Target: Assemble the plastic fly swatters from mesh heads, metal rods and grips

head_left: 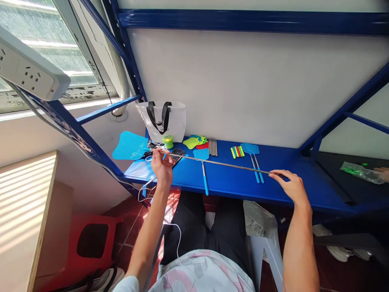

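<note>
Left hand (161, 167) and right hand (288, 187) closed on opposite ends of a metal rod (219, 163), held above a blue shelf (304, 190), white tote (161, 121) set behind a green spool (167, 142), contents hidden

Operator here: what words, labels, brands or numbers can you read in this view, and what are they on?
None are legible: the small mark on the white tote bag and the print on the plastic bag are too small and blurred to read, and the white power strip shows only socket holes.
</note>
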Action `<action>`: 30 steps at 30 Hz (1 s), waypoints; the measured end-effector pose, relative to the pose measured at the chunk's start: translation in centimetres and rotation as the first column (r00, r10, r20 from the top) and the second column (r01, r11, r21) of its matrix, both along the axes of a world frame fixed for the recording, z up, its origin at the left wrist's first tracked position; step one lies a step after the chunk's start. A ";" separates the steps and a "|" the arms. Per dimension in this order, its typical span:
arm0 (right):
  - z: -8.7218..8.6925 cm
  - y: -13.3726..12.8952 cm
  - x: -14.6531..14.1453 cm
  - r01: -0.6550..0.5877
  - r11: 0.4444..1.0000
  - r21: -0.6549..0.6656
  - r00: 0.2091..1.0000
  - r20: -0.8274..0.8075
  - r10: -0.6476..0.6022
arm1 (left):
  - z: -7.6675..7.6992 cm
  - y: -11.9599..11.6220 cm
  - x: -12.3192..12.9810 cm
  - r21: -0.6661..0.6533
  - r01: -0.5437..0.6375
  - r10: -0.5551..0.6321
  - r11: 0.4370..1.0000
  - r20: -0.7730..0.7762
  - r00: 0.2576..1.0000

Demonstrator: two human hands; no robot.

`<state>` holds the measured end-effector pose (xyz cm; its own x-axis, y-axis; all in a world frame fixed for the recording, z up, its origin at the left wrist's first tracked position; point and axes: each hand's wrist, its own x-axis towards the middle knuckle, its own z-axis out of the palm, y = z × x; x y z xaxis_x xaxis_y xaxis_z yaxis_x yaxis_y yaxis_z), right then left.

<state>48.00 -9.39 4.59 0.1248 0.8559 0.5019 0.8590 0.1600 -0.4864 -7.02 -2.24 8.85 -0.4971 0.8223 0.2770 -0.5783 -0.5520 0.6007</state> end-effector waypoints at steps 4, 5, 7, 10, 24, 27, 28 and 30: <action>-0.2 0.2 0.0 -0.072 0.996 -0.053 0.996 -0.059 0.069 | -0.5 0.2 0.1 -0.017 -0.069 0.069 0.998 0.028 0.997; -0.1 0.2 -0.2 -0.102 0.991 -0.086 0.992 -0.081 0.095 | -0.6 0.4 -0.1 -0.023 -0.094 0.095 0.995 0.039 0.995; 0.2 0.4 -1.0 -0.158 0.977 -0.146 0.983 -0.118 0.141 | -0.8 0.7 -0.6 -0.037 -0.141 0.143 0.989 0.061 0.988; 0.8 0.5 -2.6 -0.205 0.961 -0.184 0.974 -0.139 0.181 | -1.1 1.4 -1.4 -0.063 -0.177 0.182 0.982 0.082 0.980; 4.1 -1.4 -10.9 -0.273 0.958 0.083 0.957 0.122 0.262 | -1.9 0.4 1.6 -0.122 -0.036 0.023 0.992 -0.106 0.994; 3.9 -1.0 -15.4 -0.340 0.938 0.065 0.936 0.115 0.332 | -2.8 -1.6 7.8 -0.196 0.148 -0.189 0.969 -0.208 0.960; 3.8 -1.0 -16.5 -0.361 0.931 0.055 0.929 0.109 0.354 | -3.2 -2.2 9.3 -0.221 0.189 -0.240 0.957 -0.233 0.942; 3.7 -1.1 -18.0 -0.384 0.923 0.033 0.920 0.104 0.379 | -3.8 -3.0 11.0 -0.243 0.244 -0.305 0.939 -0.262 0.916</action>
<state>30.00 -10.50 8.26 -0.2559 0.8019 0.5398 0.7692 0.5071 -0.3887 4.02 -5.26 5.07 -0.1661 0.9677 0.1894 -0.4718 -0.2467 0.8465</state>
